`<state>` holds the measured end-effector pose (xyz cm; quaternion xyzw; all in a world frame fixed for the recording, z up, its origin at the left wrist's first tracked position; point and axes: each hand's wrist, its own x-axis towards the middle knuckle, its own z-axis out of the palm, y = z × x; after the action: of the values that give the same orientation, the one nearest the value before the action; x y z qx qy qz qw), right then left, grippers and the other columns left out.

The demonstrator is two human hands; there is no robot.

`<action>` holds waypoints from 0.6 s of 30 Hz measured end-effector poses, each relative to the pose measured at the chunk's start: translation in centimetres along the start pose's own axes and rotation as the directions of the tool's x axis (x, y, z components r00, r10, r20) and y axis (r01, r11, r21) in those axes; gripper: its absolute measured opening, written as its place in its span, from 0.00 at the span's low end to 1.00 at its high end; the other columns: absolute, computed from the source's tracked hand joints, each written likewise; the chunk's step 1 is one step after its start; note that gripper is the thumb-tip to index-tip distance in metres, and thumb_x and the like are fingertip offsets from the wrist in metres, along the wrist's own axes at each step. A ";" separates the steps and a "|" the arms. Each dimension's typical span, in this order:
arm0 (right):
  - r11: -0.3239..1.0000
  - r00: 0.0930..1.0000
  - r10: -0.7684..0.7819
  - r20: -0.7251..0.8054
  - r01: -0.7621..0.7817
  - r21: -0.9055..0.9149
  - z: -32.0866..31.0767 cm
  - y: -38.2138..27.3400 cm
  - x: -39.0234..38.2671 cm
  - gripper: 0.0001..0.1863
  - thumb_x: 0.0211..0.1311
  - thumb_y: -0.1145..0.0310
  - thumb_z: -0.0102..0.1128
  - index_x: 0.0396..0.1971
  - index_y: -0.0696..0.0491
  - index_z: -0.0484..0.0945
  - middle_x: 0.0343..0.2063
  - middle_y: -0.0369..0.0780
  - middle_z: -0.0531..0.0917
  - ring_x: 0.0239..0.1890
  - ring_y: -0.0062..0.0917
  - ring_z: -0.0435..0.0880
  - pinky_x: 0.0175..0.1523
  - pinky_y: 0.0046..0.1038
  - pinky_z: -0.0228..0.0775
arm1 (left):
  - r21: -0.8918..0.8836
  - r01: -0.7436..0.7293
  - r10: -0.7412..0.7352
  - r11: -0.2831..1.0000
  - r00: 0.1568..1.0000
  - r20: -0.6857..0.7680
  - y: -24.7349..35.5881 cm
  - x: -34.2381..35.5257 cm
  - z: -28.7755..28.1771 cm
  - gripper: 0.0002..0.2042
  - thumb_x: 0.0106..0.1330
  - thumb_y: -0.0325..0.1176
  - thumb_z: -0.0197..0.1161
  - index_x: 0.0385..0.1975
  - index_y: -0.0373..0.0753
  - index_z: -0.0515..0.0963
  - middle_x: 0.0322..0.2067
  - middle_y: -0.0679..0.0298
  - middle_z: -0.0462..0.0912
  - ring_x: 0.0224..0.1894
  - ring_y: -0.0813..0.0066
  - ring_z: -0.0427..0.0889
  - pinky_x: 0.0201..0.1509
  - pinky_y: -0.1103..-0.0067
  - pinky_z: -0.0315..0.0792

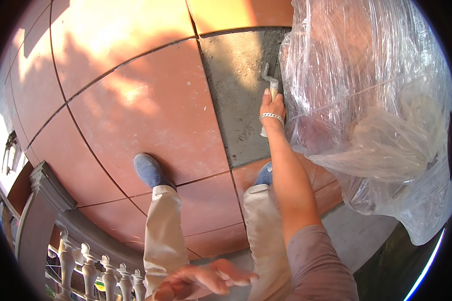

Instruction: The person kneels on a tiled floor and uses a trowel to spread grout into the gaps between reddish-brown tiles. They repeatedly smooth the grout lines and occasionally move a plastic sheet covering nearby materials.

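My right hand (273, 106), wearing a chain bracelet, is closed round the pale handle of a hand tool with a bent, mortar-coloured neck (267, 72). It is over a grey rectangle of cement (226, 105), an untiled patch among terracotta floor tiles (135, 110); whether the tool touches the cement I cannot tell. Just right of the hand lies a crumpled clear plastic sheet (361, 90). My left hand (211, 278) is near the lower edge, over my trouser legs, with its fingers apart and nothing seen in them.
My blue shoes (150, 168) stand either side of a tile joint. At lower left are a grey moulded ledge (55, 185) and a railing of pale balusters (88, 271). The plastic covers much of the right side, with a grey strip of floor (356, 236) below it.
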<state>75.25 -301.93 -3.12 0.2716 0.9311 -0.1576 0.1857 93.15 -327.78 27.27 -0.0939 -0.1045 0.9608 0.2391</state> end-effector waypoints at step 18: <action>0.936 0.978 -0.124 0.168 0.171 -0.307 -2.0 -1.1 0.8 0.26 0.70 0.44 0.49 0.44 0.55 0.69 0.37 0.57 0.84 0.42 0.55 0.83 0.47 0.52 0.74 | 0.000 0.076 -0.074 0.997 0.972 -0.222 -1.8 -0.6 -1.4 0.38 0.69 0.59 0.57 0.69 0.35 0.60 0.69 0.45 0.59 0.74 0.48 0.53 0.75 0.55 0.48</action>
<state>73.54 -301.65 -1.47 0.1548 0.9460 -0.0377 0.2823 94.79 -326.34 26.49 -0.1955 -0.0767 0.9350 0.2859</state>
